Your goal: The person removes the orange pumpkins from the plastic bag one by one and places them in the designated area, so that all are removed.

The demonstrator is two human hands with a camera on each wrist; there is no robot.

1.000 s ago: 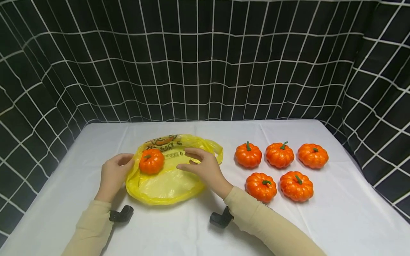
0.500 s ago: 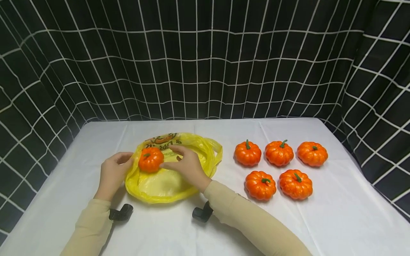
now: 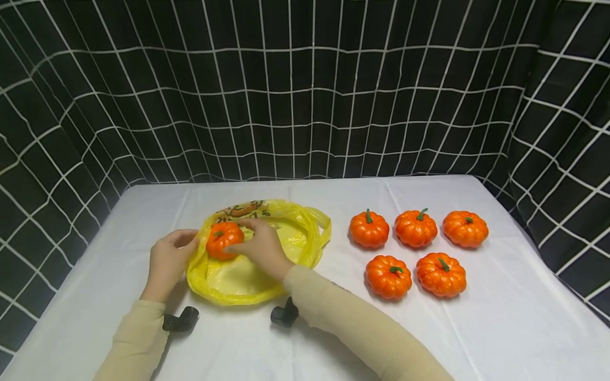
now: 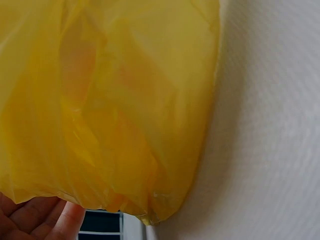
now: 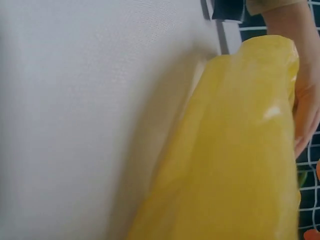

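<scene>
An orange mini pumpkin [image 3: 220, 240] with a green stem sits inside a yellow plastic bag [image 3: 233, 296] that lies mouth-up on the table. My right hand [image 3: 263, 248] reaches into the bag and grips the pumpkin, thumb at its front and fingers behind its right side. With thumb and fingertips my left hand [image 3: 169, 258] pinches the bag's left rim. In the left wrist view the bag's wall [image 4: 135, 100] glows orange and some fingers [image 4: 45, 220] show under its edge. Yellow plastic [image 5: 240, 140] takes up much of the right wrist view.
To the right stand several more orange pumpkins: a back row with one [image 3: 369, 229] nearest the bag, and a front pair including one [image 3: 388, 277] close to my right forearm. A white cloth [image 3: 305, 344] covers the table. Black grid fabric [image 3: 305, 106] walls the back and sides.
My right hand has moved left across the bag to the pumpkin, and its thumb and fingers now close on it. The left hand stays at the rim.
</scene>
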